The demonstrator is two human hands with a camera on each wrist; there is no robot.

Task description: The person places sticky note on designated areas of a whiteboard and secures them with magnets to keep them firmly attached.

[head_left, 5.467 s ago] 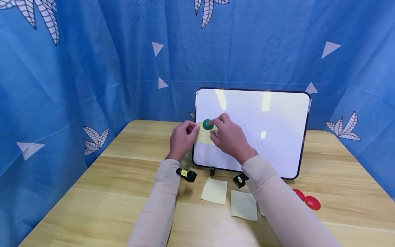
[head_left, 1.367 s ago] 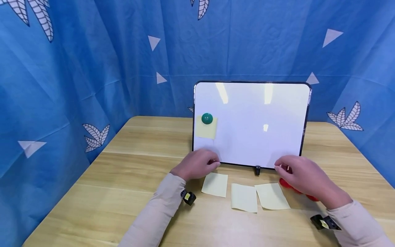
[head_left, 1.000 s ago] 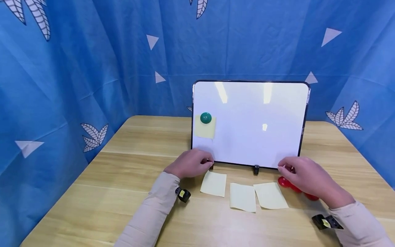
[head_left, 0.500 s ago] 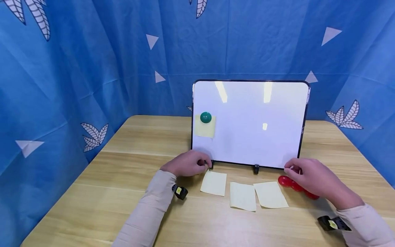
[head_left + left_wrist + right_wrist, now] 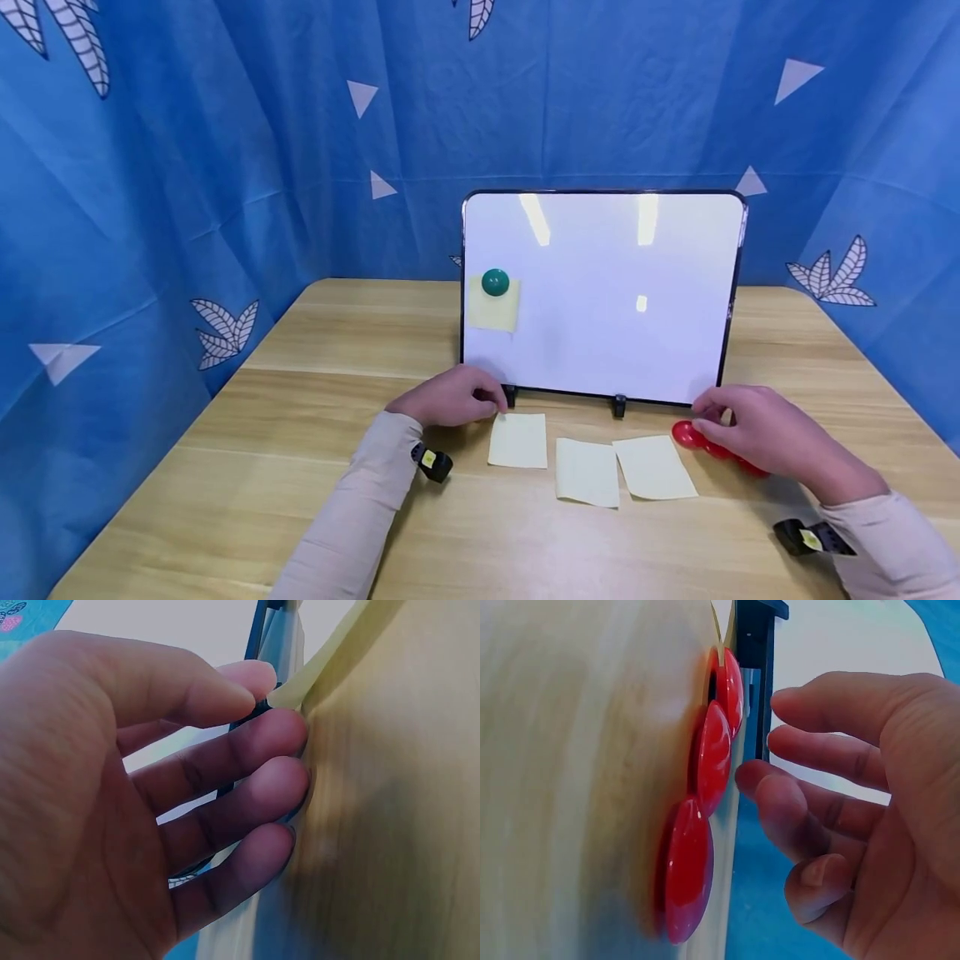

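Note:
My left hand (image 5: 456, 397) is low in front of the whiteboard (image 5: 592, 292), beside the pale yellow sticky note (image 5: 517, 441) at the left of the row. In the left wrist view its thumb and index fingertips are close to that note's raised corner (image 5: 289, 694); whether they touch it is unclear. My right hand (image 5: 780, 437) hovers over several red round magnets (image 5: 690, 862), thumb and fingertips apart, holding nothing. Two more sticky notes (image 5: 587, 473) lie on the table to the right. A green magnet (image 5: 495, 282) covers the top of a yellow note (image 5: 492, 313) on the board.
Small black feet (image 5: 618, 406) support the whiteboard's lower edge and stick out toward the notes. A wooden table (image 5: 300, 475) lies beneath everything. A blue patterned curtain (image 5: 600, 100) hangs behind and at the sides.
Earlier both hands were at the board by the green magnet and its note; they have since come down. Lately the left hand shifted slightly left to the note's corner, the right hand slightly right.

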